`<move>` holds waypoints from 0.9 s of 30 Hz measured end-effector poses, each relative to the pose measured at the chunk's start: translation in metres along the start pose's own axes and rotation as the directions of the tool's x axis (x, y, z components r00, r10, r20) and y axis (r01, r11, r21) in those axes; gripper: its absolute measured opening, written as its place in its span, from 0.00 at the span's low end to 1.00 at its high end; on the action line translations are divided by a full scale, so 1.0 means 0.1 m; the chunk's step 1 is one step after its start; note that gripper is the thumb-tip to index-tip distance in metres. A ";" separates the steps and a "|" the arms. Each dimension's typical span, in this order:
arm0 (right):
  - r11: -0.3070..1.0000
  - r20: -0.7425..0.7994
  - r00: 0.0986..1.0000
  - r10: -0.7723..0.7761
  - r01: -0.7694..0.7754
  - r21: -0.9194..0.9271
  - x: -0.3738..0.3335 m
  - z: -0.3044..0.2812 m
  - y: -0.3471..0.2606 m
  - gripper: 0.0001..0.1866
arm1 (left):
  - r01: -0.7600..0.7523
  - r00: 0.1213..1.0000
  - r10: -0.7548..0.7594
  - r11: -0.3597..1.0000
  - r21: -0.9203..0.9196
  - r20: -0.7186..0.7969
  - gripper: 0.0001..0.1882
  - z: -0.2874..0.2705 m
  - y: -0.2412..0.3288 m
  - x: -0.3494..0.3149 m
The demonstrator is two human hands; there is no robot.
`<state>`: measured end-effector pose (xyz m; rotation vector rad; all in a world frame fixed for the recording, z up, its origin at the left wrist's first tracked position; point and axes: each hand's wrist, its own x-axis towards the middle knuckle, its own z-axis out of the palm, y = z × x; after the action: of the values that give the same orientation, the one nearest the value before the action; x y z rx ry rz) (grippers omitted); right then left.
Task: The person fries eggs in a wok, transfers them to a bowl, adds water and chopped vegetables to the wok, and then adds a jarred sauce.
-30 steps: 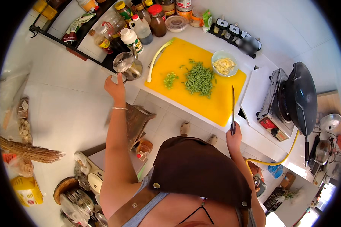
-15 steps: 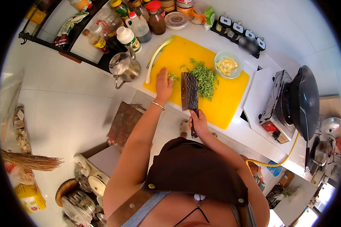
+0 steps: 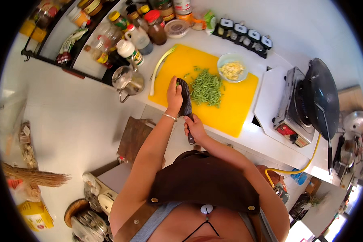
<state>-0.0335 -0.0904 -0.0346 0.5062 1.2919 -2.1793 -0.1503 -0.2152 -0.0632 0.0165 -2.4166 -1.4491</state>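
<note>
The right hand (image 3: 195, 128) is closed around the handle of a cleaver (image 3: 185, 99), gripped just off the near edge of the yellow cutting board (image 3: 234, 105). The dark blade is held over the board's left half, its broad side turned toward the camera. The left hand (image 3: 174, 93) is laid flat against the blade's left face, fingers extended and nothing enclosed; a thin bangle is worn at its wrist. Whether cut pieces are pressed between palm and blade cannot be told.

A heap of chopped green vegetable (image 3: 206, 88) lies on the board just right of the blade, touching or nearly touching it. A few loose green bits are scattered toward the board's far edge. A pale blue bowl (image 3: 231, 64) holding light yellow minced pieces stands on the far right part of the board. A long pale green stalk (image 3: 160, 68) is laid along the board's left edge.

Left of the board, a small metal pot (image 3: 127, 80) stands on the white counter (image 3: 266, 137). Bottles and jars are grouped behind it, and a row of dark spice containers (image 3: 244, 34) is set against the wall. A portable gas stove (image 3: 290, 109) carrying a dark wok (image 3: 322, 103) stands to the right of the board, well apart from both hands.
</note>
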 end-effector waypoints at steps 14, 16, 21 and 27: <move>0.772 -0.374 0.681 -0.630 0.601 -0.205 -2.26 -1.07 -2.18 0.06 | -0.619 0.725 0.676 0.723 -0.306 0.129 0.17 1.85 3.90 0.29; 0.692 -0.409 0.586 -0.700 0.697 -0.186 -2.55 -1.36 -2.54 0.05 | -0.654 0.657 0.747 0.632 -0.415 0.102 0.15 2.31 4.45 0.25; 0.654 -0.534 0.435 -0.725 0.677 -0.338 -3.04 -2.00 -3.23 0.07 | -0.737 0.495 0.851 0.517 -0.435 0.174 0.13 3.33 5.09 0.22; 0.638 -0.574 0.360 -0.735 0.652 -0.410 -3.29 -2.55 -3.27 0.07 | -0.701 0.531 0.769 0.635 -0.325 0.355 0.11 3.51 5.32 0.27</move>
<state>0.0273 0.3489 0.2552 0.9444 2.4236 -2.6625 -0.1923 0.3391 0.2500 -1.3880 -2.1304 -1.2507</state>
